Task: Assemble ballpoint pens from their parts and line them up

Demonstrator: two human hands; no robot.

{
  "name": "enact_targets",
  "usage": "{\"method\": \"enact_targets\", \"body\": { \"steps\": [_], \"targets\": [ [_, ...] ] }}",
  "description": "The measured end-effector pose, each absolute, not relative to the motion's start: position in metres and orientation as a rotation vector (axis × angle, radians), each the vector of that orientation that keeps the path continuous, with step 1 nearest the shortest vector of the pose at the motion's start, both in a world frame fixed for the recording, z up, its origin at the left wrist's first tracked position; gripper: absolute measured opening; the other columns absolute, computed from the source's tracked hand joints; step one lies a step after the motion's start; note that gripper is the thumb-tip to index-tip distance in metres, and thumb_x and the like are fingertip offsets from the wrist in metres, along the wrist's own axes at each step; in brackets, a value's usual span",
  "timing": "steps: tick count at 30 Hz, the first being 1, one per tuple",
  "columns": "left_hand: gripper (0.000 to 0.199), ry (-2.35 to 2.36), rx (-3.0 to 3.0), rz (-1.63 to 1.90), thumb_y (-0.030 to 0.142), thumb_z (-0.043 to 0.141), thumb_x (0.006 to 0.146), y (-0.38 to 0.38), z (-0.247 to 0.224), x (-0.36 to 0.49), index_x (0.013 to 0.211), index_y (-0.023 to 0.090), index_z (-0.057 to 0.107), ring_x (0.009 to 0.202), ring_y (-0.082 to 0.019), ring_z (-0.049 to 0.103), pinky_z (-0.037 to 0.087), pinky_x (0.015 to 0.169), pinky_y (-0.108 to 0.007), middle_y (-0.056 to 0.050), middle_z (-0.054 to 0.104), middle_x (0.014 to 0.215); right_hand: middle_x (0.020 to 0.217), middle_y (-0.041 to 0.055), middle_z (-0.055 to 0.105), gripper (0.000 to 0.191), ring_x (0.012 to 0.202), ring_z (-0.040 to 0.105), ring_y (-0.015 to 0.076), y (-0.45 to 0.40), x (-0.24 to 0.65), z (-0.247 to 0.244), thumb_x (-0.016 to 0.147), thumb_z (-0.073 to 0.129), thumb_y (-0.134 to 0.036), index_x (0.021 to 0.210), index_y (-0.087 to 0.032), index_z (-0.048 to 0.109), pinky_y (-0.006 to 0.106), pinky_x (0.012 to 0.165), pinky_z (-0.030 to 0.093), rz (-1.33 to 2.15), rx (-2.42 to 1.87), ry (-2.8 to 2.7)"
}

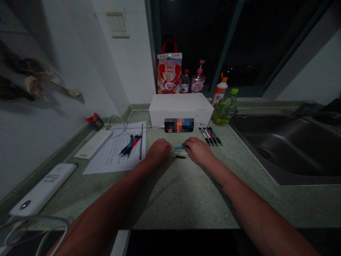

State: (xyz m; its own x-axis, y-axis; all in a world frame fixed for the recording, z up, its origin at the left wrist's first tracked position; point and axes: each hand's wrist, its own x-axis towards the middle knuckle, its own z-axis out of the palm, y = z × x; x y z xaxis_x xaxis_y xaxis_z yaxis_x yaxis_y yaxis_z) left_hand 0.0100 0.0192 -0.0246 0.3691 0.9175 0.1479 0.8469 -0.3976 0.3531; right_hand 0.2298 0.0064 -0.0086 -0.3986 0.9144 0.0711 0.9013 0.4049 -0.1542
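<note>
Pinching a blue pen part (178, 147)
it ran from left hand (159, 151) to right hand (198, 149), parallel to the counter (183, 199) front edge

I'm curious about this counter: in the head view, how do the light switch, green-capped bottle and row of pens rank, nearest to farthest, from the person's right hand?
From the right hand:
1. Row of pens, just beyond it, to the right.
2. Green-capped bottle, right of the white box.
3. Light switch, high on the wall, leftward.
</note>
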Motion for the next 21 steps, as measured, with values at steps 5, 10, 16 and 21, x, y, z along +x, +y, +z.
{"method": "enact_targets", "body": {
  "steps": [5,10,16,21],
  "targets": [
    [0.020,1.563,2.379,0.547,0.018,0.063,0.097,0.020,-0.028,0.010,0.090,0.018,0.081,0.100,-0.027,0.067,0.054,0.092,-0.039,-0.010,0.076,0.096,0.117,0.0125,0.077,0.025,0.116,0.066,0.0281,0.006,0.229,-0.013,0.104,0.062,-0.021,0.120,-0.019,0.082,0.037,0.101,0.049,0.109,-1.561,-2.512],
    [0.016,1.520,2.354,0.603,0.016,0.066,0.094,0.022,-0.038,0.011,0.087,0.021,0.080,0.099,-0.026,0.067,0.053,0.091,-0.038,-0.008,0.075,0.094,0.113,0.0125,0.077,0.023,0.113,0.065,0.0286,0.006,0.220,-0.014,0.103,0.065,-0.020,0.117,-0.019,0.083,0.038,0.101,0.048,0.088,-1.491,-2.557],
    [0.009,1.472,2.240,0.828,0.015,0.071,0.093,0.025,-0.046,0.010,0.091,0.020,0.077,0.092,-0.022,0.066,0.054,0.090,-0.036,-0.005,0.073,0.092,0.111,0.0117,0.076,0.017,0.112,0.066,0.0267,0.005,0.220,-0.017,0.102,0.064,-0.018,0.111,-0.018,0.079,0.036,0.096,0.049,0.153,-1.434,-2.435],
    [0.010,1.461,2.229,0.848,0.016,0.077,0.089,0.024,-0.042,0.002,0.099,0.020,0.075,0.091,-0.022,0.066,0.054,0.089,-0.037,-0.004,0.072,0.095,0.105,0.0100,0.077,0.011,0.100,0.070,0.0249,0.011,0.227,-0.026,0.098,0.066,-0.018,0.107,-0.019,0.072,0.034,0.088,0.050,0.283,-1.483,-2.151]
  ]
}}
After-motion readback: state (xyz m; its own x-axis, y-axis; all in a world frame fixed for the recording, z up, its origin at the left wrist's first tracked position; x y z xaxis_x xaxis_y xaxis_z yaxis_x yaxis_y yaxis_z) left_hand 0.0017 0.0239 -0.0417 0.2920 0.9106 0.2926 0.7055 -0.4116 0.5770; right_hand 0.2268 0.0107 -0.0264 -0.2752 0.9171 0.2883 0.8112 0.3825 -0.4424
